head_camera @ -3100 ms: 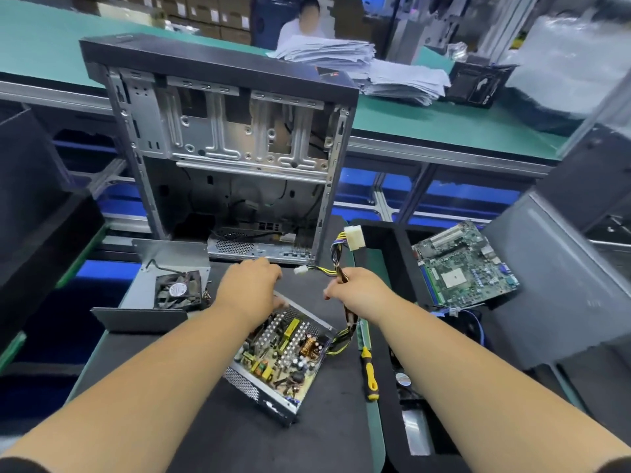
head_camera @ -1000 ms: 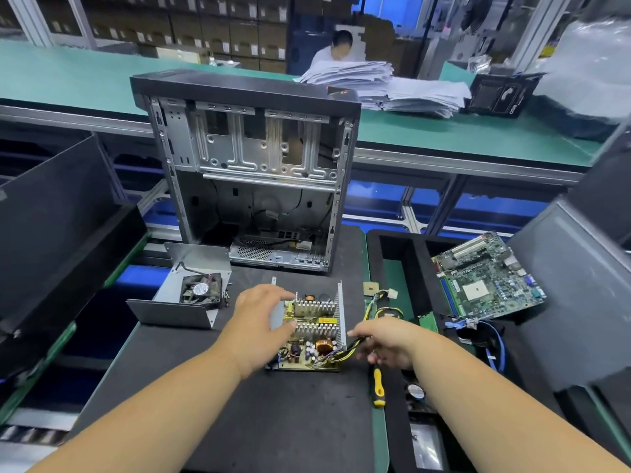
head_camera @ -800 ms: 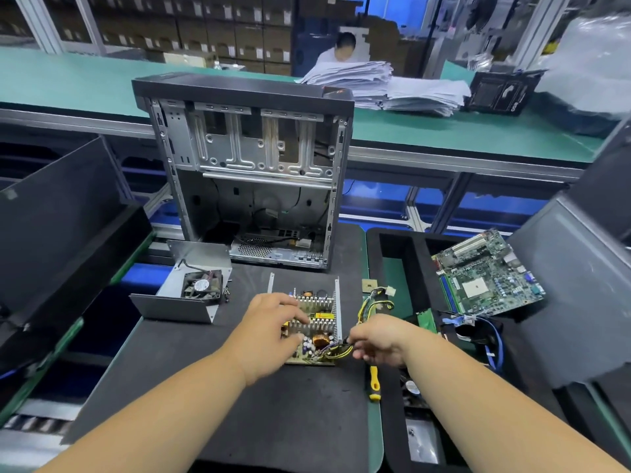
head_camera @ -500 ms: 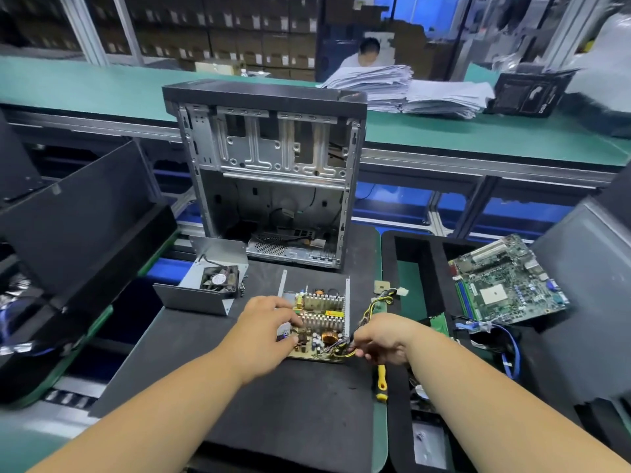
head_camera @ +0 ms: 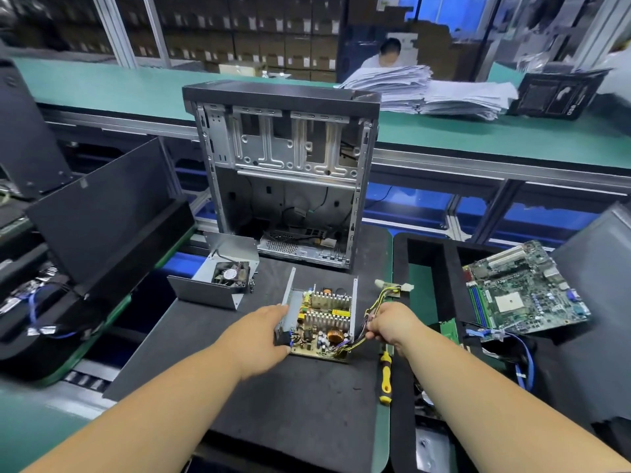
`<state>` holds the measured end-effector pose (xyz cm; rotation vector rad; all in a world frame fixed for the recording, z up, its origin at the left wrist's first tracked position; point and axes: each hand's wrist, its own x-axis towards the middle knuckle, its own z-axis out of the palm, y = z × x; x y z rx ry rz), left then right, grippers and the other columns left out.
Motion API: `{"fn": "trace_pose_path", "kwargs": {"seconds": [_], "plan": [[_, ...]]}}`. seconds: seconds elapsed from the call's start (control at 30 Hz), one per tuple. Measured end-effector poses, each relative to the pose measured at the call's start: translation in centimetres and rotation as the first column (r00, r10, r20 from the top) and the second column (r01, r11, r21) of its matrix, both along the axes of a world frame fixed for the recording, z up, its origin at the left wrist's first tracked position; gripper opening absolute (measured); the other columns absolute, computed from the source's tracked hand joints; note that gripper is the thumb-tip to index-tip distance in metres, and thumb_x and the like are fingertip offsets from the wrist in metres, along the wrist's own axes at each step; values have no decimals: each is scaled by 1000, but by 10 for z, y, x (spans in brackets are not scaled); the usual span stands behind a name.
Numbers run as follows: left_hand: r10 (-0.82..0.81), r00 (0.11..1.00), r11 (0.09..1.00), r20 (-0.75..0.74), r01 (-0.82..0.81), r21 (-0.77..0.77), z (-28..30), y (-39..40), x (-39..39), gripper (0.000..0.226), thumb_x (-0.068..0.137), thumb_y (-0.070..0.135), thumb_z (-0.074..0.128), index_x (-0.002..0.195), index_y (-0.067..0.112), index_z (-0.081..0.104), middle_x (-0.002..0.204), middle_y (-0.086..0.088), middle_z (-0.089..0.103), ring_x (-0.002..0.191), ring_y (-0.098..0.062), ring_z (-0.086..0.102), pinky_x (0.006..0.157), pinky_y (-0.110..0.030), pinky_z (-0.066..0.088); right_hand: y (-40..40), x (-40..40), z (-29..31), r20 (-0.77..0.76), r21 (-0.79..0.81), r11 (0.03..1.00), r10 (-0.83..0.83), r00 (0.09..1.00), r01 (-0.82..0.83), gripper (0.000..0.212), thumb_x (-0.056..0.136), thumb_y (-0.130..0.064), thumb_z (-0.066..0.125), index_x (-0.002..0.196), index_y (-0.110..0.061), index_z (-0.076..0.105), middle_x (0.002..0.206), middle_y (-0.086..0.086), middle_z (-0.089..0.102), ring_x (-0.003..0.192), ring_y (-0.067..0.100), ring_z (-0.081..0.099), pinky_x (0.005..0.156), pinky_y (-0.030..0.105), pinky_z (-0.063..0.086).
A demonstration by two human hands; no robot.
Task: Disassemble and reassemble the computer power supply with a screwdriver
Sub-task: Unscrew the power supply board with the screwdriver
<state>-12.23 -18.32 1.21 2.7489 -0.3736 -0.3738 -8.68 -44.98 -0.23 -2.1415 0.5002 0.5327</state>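
The opened power supply [head_camera: 322, 320] lies flat on the black mat, its circuit board with heat sinks and a copper coil exposed. My left hand [head_camera: 261, 331] grips its left metal wall. My right hand [head_camera: 389, 324] holds the yellow-black cable bundle [head_camera: 379, 300] that leaves the unit's right side and ends in white connectors. The power supply's removed cover with the fan [head_camera: 220, 279] sits to the left. A yellow-handled screwdriver [head_camera: 385, 377] lies on the mat under my right forearm.
An open computer case [head_camera: 283, 172] stands upright behind the power supply. A motherboard [head_camera: 522, 291] rests in the black tray at the right. Small screws [head_camera: 252, 285] lie beside the fan cover. Black trays and a side panel stand at the left.
The power supply has gone from tilted and lifted to lying flat on the mat. My left hand shifted from on top of the board to its left wall. My right hand stays on the cables.
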Motion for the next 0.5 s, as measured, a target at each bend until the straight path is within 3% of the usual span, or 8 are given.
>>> {"fn": "trace_pose_path", "kwargs": {"seconds": [0.1, 0.27, 0.4, 0.5], "plan": [[-26, 1000, 999, 4, 26, 34, -1, 1, -1, 84, 88, 37, 63, 157, 24, 16, 162, 6, 19, 149, -11, 18, 116, -22, 18, 1, -2, -10, 127, 20, 996, -89, 988, 87, 24, 90, 1, 56, 72, -14, 52, 70, 2, 61, 58, 13, 61, 63, 28, 48], [-41, 999, 999, -23, 42, 17, -4, 2, 0, 84, 90, 32, 61, 157, 25, 11, 164, 9, 12, 150, -8, 7, 119, -21, 11, -3, -5, -18, 150, -18, 994, -102, 983, 106, 4, 94, -8, 52, 93, -11, 54, 67, 4, 65, 50, 10, 56, 43, 21, 33], [-54, 998, 999, -36, 54, -2, -5, 4, 0, 85, 91, 32, 61, 157, 25, 9, 164, 10, 9, 151, -8, 6, 116, -18, 7, -13, -6, -20, 120, -54, 997, -45, 992, 52, 13, 99, -19, 51, 101, -6, 54, 79, 10, 65, 59, 19, 60, 57, 29, 45], [-32, 998, 999, -50, 30, -39, -5, 4, -1, 85, 91, 32, 62, 157, 29, 9, 164, 11, 10, 150, -8, 7, 118, -21, 10, -23, -8, -20, 149, -97, 993, -49, 988, 64, 20, 94, -14, 40, 106, -8, 56, 86, 12, 66, 68, 25, 61, 67, 33, 49]]}}
